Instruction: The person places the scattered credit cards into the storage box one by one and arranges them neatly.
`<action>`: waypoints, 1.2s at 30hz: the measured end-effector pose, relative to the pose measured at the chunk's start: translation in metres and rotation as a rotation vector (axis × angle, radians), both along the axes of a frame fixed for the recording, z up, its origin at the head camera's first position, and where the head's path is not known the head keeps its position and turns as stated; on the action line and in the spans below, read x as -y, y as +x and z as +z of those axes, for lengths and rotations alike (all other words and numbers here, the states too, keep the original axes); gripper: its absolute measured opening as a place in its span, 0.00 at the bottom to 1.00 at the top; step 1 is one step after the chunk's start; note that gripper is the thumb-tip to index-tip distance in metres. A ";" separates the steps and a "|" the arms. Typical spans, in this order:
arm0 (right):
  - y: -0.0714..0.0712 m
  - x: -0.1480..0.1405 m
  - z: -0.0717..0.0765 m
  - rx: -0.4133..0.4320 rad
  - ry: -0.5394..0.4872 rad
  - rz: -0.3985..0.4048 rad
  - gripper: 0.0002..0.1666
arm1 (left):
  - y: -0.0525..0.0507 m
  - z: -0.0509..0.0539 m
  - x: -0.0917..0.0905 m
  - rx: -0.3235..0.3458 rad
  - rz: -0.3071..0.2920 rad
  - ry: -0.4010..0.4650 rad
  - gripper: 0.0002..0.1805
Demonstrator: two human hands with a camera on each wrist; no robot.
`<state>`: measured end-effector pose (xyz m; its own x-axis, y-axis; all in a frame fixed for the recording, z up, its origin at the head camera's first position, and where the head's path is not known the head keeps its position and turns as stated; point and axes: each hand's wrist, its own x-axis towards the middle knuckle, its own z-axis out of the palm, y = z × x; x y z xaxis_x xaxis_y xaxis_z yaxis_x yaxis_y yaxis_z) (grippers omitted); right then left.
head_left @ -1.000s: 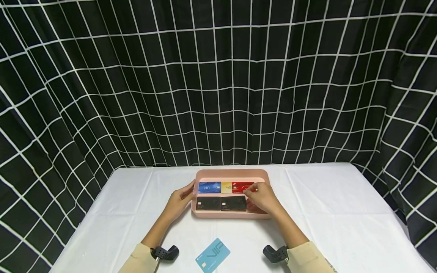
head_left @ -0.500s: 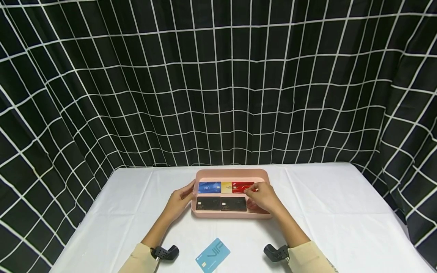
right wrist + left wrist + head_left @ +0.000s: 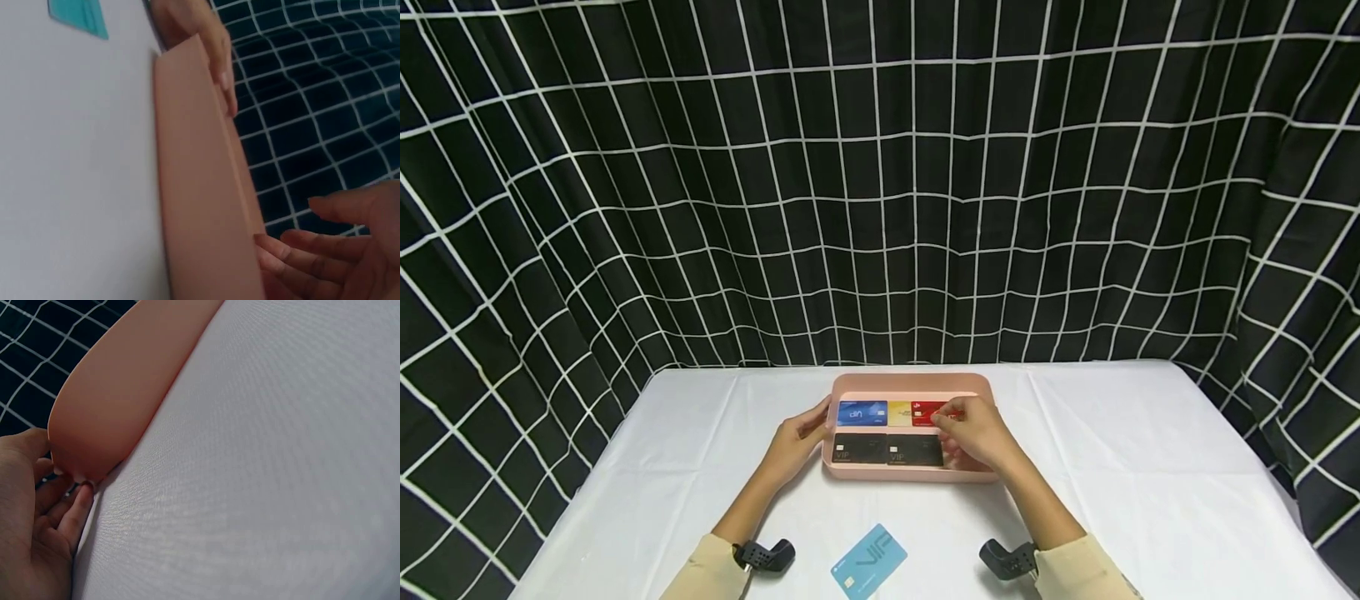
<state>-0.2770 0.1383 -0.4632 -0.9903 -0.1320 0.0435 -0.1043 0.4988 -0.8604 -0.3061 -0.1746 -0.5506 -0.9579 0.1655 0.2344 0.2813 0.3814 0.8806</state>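
Note:
A pink tray holds several cards in two rows. The back row has a blue card, a yellow card and a red card. Two black cards, a left black card and a right black card, lie in front. My left hand grips the tray's left end, thumb at the rim and fingers lower down. Over the tray's right side, my right hand reaches to the red card and partly hides it. In the right wrist view its thumb stands apart from the fingers.
A light blue card lies slantwise on the white cloth, in front of the tray and between the forearms. Behind the table hangs a black curtain with a white grid.
My right hand's fingertips have shifted slightly left over the red card. My left hand keeps its place on the tray, and the cards look unmoved.

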 end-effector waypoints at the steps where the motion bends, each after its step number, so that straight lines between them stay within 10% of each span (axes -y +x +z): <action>1: 0.001 0.001 0.002 -0.012 0.001 0.012 0.11 | 0.000 0.000 0.000 -0.003 -0.001 0.000 0.29; 13: 0.022 0.020 0.025 -0.128 0.071 0.168 0.12 | -0.001 -0.001 -0.001 -0.014 0.004 -0.001 0.29; 36: 0.080 0.041 0.008 -0.362 0.156 0.421 0.10 | 0.000 0.001 0.000 -0.005 0.006 -0.002 0.29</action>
<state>-0.1972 0.0969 -0.4551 -0.7769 -0.5434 0.3181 -0.5951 0.4687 -0.6528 -0.3061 -0.1743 -0.5496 -0.9578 0.1601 0.2389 0.2834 0.3851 0.8783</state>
